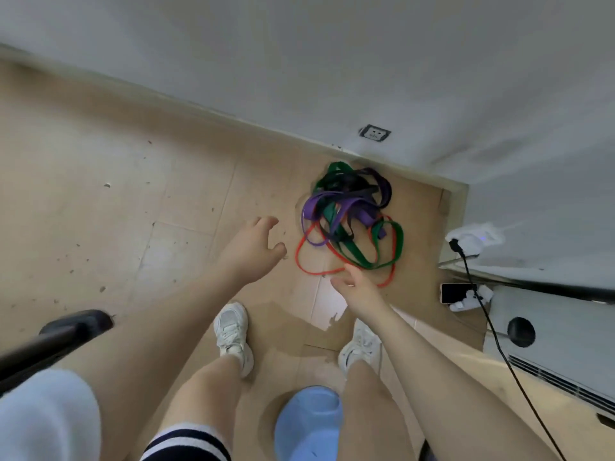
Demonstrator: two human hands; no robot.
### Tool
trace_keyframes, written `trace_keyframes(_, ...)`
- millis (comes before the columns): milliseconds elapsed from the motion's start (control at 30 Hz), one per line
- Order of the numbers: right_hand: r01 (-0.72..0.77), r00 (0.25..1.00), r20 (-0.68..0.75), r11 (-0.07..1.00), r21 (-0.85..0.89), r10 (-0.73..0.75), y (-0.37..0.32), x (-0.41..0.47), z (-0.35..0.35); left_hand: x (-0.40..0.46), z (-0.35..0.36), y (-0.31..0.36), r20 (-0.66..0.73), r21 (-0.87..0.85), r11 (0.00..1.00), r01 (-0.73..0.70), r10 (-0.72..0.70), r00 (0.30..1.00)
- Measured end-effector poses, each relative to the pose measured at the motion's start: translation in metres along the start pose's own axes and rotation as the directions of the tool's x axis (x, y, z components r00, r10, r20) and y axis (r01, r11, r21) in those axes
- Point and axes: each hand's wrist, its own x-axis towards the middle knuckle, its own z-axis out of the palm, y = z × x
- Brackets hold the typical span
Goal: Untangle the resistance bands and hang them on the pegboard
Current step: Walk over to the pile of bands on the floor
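The bands (pixel 349 216) lie in a messy pile on the floor (pixel 100 194) by the wall (pixel 299 61). The left hand (pixel 256 244) and right hand (pixel 357 286) reach down, both wide and empty. It is best to pick the loose red band (pixel 301 261) on the outside first and pull it slowly.

Bare forearms and bare legs are seen. A white short sleeve (pixel 46 414) is worn on the left arm; dark shorts with white hem stripes (pixel 186 442); white lace-up sneakers (pixel 233 331), white socks.
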Motion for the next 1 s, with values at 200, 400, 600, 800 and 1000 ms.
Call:
trace_keyframes(200,0.124,0.992,-0.013,0.982,-0.144,-0.127,0.06,0.145,-0.011,0.106,0.112,-0.034,-0.002,-0.014,0.995,0.099,-0.099,0.995)
trace_keyframes(400,0.335,0.92,-0.04,0.834,-0.438,-0.391,0.135,0.316,0.01,0.223,0.241,-0.082,-0.058,-0.024,0.994,0.109,-0.11,0.992)
trace_keyframes(600,0.362,0.827,-0.054,0.605,-0.71,-0.559,0.166,0.409,0.034,0.281,0.304,-0.109,-0.11,0.068,0.997,0.048,-0.04,0.993)
trace_keyframes(800,0.314,0.799,-0.107,0.564,-0.764,-0.591,0.175,0.425,0.036,0.288,0.317,-0.112,-0.155,0.07,0.998,0.007,0.004,0.988)
trace_keyframes(1000,0.674,0.667,-0.166,0.683,-0.281,-0.726,0.166,0.381,0.005,0.275,0.317,-0.091,-0.24,-0.147,0.966,-0.211,0.172,0.955)
